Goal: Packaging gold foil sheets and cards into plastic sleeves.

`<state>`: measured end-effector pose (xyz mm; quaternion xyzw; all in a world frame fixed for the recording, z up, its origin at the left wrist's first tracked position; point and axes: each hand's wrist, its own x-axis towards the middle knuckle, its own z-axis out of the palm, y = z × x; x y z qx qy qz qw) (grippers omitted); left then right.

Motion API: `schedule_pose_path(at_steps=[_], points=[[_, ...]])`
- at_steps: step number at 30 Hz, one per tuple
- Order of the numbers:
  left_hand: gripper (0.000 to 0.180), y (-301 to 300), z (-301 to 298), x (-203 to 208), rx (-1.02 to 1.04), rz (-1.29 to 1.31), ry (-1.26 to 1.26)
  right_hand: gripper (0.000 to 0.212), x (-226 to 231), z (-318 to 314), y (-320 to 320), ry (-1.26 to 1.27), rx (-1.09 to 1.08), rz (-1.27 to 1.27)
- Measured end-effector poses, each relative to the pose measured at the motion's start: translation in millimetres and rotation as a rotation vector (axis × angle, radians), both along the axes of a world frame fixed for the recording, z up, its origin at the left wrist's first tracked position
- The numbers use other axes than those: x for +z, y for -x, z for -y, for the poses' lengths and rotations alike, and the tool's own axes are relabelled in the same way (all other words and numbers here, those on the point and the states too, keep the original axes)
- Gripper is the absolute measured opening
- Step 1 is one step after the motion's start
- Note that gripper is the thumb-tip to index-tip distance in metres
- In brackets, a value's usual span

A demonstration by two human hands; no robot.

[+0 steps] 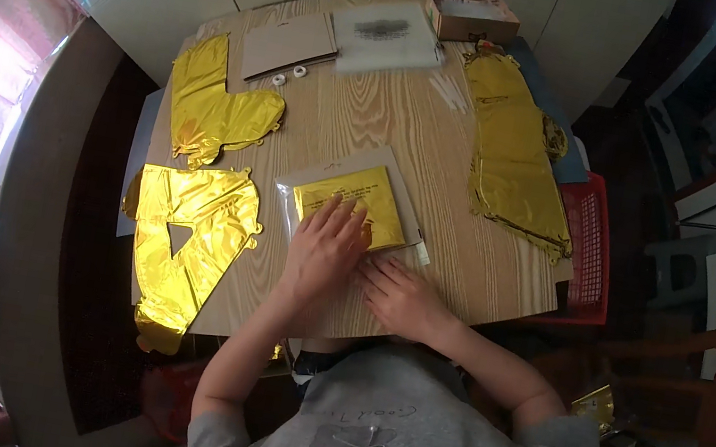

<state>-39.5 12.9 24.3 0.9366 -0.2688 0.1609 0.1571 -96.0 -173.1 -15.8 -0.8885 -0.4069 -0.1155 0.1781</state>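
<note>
A folded gold foil balloon (387, 213) lies in a clear plastic bag (286, 200) near the middle of the table, with a greyish card (381, 163) at its far side. My left hand (328, 242) rests on the folded foil, its fingers stretched out and slightly blurred. At the bag's near edge, my right hand (407, 299) lies low on the tabletop with fingers extended toward the left hand. Neither hand appears to grip anything, though the left hand hides part of the package.
Flat gold foil balloons lie at left, one far (206, 106), one near (214, 227). More gold foil (511, 145) is stacked at right. At the back are cards (289, 44), clear bags (370, 46), white rolls (299, 72) and a box (471, 28). A red basket (599, 257) stands beside the table.
</note>
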Motion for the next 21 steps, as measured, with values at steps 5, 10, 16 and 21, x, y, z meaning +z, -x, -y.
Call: schedule_pose_path(at_steps=[5,10,16,21], points=[[0.057,-19.9,-0.4,-14.4,-0.059,-0.129,-0.172,0.038,7.4,0.7,-0.5,-0.046,0.018,-0.017],[0.06,-19.8,-0.7,-32.1,-0.039,-0.151,-0.224,0.036,5.0,-0.1,1.4,-0.092,0.006,-0.007],[0.063,-18.1,1.0,-28.4,-0.015,-0.156,-0.251,0.03,10.1,8.2,-8.0,-0.125,0.14,-0.074],[0.065,-16.7,-0.2,-24.6,-0.003,-0.191,-0.222,0.021,27.1,48.9,-100.4,-0.324,-0.261,-0.244]])
